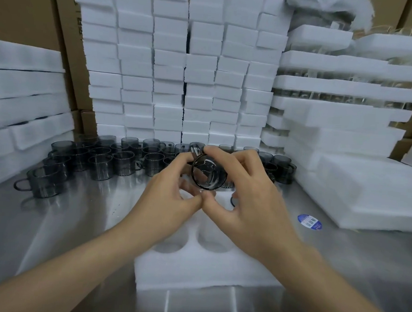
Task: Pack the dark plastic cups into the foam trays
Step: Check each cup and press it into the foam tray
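Note:
One dark see-through cup (208, 174) is held in the air, tipped so its round mouth faces me. My left hand (171, 197) and my right hand (248, 201) both grip it with curled fingers, above the far end of a white foam tray (205, 269). The tray lies on the steel table right in front of me, and two round wells show in it below my hands. Part of the tray is hidden under my hands. Several more dark handled cups (103, 159) stand crowded along the back of the table.
Tall stacks of white foam blocks (181, 65) rise behind the cups. Foam sheets (23, 96) are piled at the left, and layered trays (348, 92) plus thick foam slabs (367, 189) at the right. A blue oval sticker (310, 221) lies on the steel table (63, 219).

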